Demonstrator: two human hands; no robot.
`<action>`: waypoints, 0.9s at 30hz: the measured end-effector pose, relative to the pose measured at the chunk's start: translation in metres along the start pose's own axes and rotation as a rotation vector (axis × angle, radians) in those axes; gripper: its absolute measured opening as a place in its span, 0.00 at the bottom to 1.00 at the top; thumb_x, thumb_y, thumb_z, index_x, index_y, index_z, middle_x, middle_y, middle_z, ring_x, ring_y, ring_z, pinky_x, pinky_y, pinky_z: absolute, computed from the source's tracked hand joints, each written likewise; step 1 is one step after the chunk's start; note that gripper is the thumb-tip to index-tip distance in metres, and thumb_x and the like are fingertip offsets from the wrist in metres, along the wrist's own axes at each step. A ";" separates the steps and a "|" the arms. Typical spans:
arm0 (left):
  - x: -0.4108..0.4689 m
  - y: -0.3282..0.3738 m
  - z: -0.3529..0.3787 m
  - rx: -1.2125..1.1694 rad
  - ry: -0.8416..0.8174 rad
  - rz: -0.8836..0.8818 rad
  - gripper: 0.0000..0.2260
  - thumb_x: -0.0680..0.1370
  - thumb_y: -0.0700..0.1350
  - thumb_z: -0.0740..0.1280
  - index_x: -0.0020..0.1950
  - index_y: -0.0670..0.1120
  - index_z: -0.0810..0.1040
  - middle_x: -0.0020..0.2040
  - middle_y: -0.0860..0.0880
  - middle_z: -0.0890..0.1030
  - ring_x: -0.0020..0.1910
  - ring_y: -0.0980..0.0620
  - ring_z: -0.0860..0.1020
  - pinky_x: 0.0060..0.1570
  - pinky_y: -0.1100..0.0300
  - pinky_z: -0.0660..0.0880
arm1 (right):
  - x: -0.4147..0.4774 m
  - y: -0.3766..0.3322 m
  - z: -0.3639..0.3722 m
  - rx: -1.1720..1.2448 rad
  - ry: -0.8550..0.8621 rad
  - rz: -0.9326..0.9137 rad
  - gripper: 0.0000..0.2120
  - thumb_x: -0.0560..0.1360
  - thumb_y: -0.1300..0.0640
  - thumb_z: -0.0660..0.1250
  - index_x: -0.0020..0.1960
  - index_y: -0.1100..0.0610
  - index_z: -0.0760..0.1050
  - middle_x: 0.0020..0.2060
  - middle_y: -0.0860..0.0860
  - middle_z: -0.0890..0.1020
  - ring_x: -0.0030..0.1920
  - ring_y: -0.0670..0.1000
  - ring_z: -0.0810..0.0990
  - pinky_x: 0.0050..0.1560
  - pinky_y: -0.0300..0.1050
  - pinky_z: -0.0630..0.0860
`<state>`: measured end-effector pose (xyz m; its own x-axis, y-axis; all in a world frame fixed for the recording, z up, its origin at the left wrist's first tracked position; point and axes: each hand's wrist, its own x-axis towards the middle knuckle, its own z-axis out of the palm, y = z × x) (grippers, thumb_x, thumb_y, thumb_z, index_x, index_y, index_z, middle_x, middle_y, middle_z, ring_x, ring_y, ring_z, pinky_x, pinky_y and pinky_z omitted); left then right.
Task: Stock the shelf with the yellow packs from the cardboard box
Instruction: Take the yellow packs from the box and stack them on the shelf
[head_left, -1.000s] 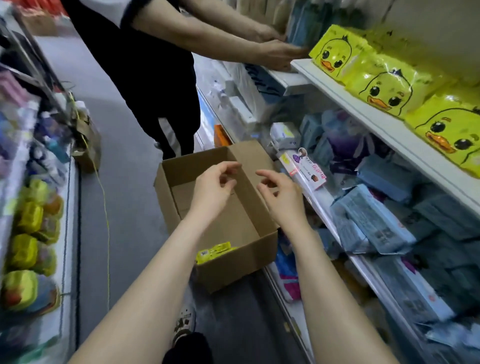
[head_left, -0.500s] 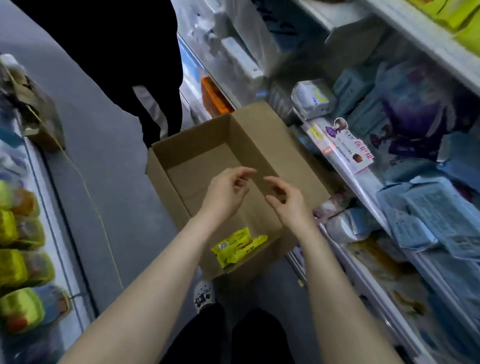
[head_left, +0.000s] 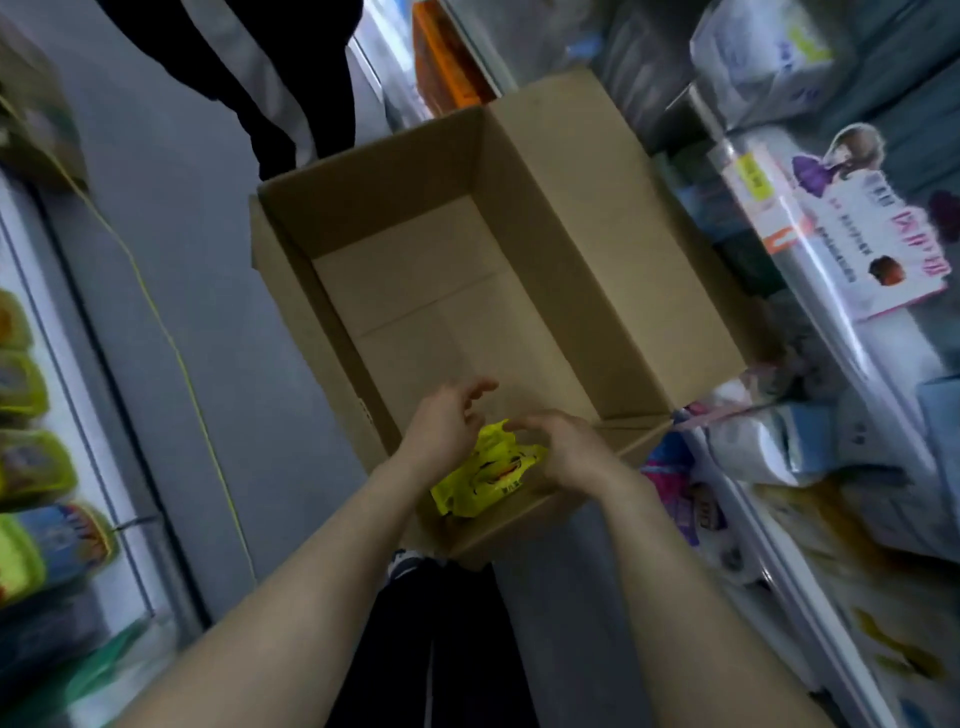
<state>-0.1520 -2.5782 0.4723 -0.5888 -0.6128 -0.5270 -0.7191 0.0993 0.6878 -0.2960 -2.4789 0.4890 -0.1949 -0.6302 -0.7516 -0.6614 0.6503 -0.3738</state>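
1. cardboard box (head_left: 597, 218) on grey floor (head_left: 171, 208) in the aisle, top open, bottom mostly bare.
2. yellow pack (head_left: 488, 478) lying flat on the box bottom at the near end, close to the near wall, between both hands. Only pack visible in the box.
3. left hand (head_left: 444, 434) inside the box, over the pack's left edge. Fingers (head_left: 475, 389) loosely curled and spread, nothing held.
4. right hand (head_left: 569, 452) over the pack's right side, fingers (head_left: 524, 423) curved down to the pack's upper corner. Touch or pinch: cannot tell, too blurred.
5. shelf (head_left: 878, 364) right of the box, right beside its right wall, loaded with pale wrapped goods. pink-and-white carton (head_left: 872, 244) at the shelf edge.
6. second shelf unit (head_left: 67, 364) on the left, with green-yellow packs (head_left: 26, 389). thin yellow cord (head_left: 171, 343) trailing over the floor next to it.
7. another person's dark trouser legs (head_left: 291, 88) just past the box's far end.
8. own dark trousers (head_left: 441, 649) below the near end of the box.
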 end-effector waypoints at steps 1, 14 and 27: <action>0.008 -0.009 0.007 0.021 -0.021 -0.031 0.22 0.77 0.35 0.63 0.68 0.52 0.74 0.62 0.46 0.77 0.61 0.49 0.76 0.62 0.59 0.71 | 0.009 0.003 0.005 -0.014 -0.041 0.003 0.33 0.66 0.60 0.76 0.68 0.43 0.73 0.66 0.51 0.76 0.65 0.52 0.74 0.60 0.37 0.70; 0.070 -0.079 0.067 0.117 -0.238 -0.324 0.22 0.77 0.35 0.62 0.70 0.49 0.72 0.67 0.45 0.76 0.65 0.45 0.74 0.63 0.56 0.71 | 0.102 0.029 0.049 -0.160 -0.328 0.041 0.24 0.74 0.52 0.73 0.69 0.47 0.74 0.64 0.53 0.78 0.64 0.54 0.75 0.59 0.42 0.70; 0.082 -0.081 0.074 0.086 -0.217 -0.447 0.22 0.75 0.38 0.66 0.67 0.52 0.74 0.65 0.45 0.77 0.64 0.43 0.75 0.62 0.52 0.74 | 0.127 0.039 -0.003 0.125 0.435 0.222 0.13 0.78 0.52 0.64 0.61 0.50 0.80 0.58 0.62 0.80 0.60 0.64 0.75 0.56 0.47 0.70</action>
<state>-0.1691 -2.5780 0.3363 -0.2729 -0.4344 -0.8584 -0.9409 -0.0655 0.3323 -0.3487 -2.5348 0.3802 -0.6223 -0.5725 -0.5338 -0.4837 0.8174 -0.3128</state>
